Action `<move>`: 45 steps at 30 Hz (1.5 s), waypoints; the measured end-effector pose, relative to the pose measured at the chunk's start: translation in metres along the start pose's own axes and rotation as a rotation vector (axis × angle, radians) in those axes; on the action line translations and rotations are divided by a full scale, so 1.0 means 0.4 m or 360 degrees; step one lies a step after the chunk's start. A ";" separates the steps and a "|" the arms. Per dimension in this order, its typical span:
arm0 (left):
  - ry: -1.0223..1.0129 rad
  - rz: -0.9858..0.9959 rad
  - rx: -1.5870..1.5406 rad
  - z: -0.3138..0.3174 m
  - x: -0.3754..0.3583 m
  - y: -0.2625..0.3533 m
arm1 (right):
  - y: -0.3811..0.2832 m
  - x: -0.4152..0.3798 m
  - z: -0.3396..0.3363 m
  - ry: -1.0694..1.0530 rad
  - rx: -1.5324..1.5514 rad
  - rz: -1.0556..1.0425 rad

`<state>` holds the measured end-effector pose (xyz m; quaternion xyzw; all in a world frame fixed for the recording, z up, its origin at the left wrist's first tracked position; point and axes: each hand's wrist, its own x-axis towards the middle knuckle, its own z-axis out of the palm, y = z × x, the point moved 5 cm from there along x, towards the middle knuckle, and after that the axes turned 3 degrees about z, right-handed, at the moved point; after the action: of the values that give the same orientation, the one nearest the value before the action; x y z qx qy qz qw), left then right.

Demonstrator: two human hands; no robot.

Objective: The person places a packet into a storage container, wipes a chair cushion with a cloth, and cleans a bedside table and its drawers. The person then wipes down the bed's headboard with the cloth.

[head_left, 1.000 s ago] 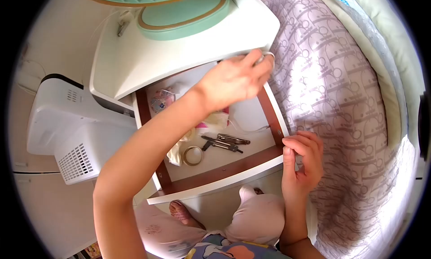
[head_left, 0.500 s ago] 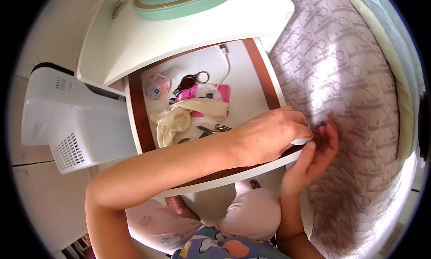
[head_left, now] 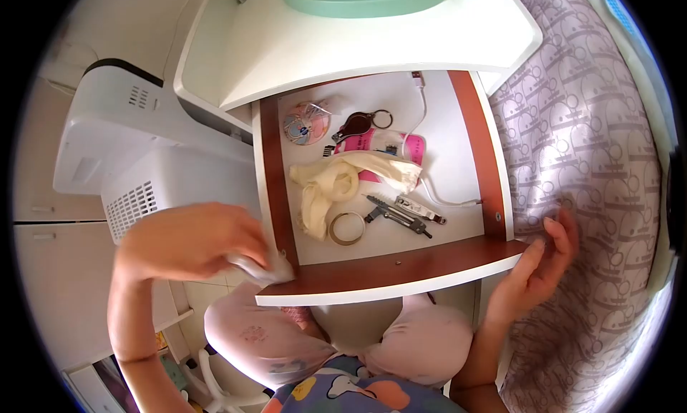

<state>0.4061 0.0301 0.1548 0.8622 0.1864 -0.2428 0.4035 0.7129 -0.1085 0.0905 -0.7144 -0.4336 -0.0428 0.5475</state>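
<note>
My left hand (head_left: 197,245) is closed on a white cloth (head_left: 261,268), slightly blurred, at the left front corner of the pulled-out drawer (head_left: 401,266). The cloth meets the top edge of the drawer's front panel there. At the opposite front corner is my right hand (head_left: 533,277), its thumb close to or touching the panel and its fingers loosely bent and apart. Inside the drawer lie a cream fabric strip (head_left: 336,177), a pink packet (head_left: 415,152), a nail clipper with a ring (head_left: 356,125), a drawing compass (head_left: 397,215), a roll of tape (head_left: 347,228) and a white cable (head_left: 422,116).
A mint-green case (head_left: 365,4) sits on the white cabinet top (head_left: 372,52). Left of the drawer stands a white plastic appliance (head_left: 179,170) with vent holes. A patterned, shiny bed cover (head_left: 587,163) borders the right side. My knees (head_left: 422,334) are beneath the drawer front.
My left hand has carried the white cloth from the right front corner across to the left one, uncovering the drawer's contents. My right hand stays at the right corner. The view has shifted.
</note>
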 end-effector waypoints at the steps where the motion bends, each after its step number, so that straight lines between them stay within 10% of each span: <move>1: 0.0187 -0.0249 0.0168 -0.008 -0.045 0.001 | -0.022 0.012 -0.005 -0.0033 -0.0117 -0.0079; 3: 0.0563 -0.0752 0.0490 -0.010 -0.125 0.006 | -0.085 0.053 0.007 -0.0299 -0.0182 -0.0088; 7: 0.1039 -0.0608 0.0394 0.030 -0.091 0.038 | -0.213 0.105 0.096 -0.1120 -0.0071 0.0133; 11: 0.1282 -0.0925 0.0657 0.044 -0.048 0.006 | -0.289 0.061 0.266 -0.1856 0.0111 -0.0398; 18: 0.1730 -0.0842 0.0484 0.054 -0.075 0.007 | -0.282 -0.046 0.480 -0.1974 -0.0354 -0.1404; 21: 0.2035 -0.0692 0.0329 0.062 -0.098 0.002 | -0.305 0.038 0.460 -0.1960 -0.0247 -0.1192; 23: 0.2191 -0.0604 0.0219 0.067 -0.115 -0.014 | -0.345 0.124 0.404 -0.2014 0.0025 -0.0309; 34: 0.2512 -0.0473 -0.0006 0.056 -0.133 -0.045 | -0.332 0.090 0.443 -0.2091 0.0912 0.0426; 45: 0.2490 -0.0452 0.0040 0.051 -0.125 -0.040 | -0.305 -0.050 0.449 -0.2217 0.0050 -0.0678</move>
<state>0.3518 0.0176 0.1622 0.7551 0.5210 0.3822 0.1108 0.5449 0.0304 0.0994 -0.4681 -0.8117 0.3223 0.1345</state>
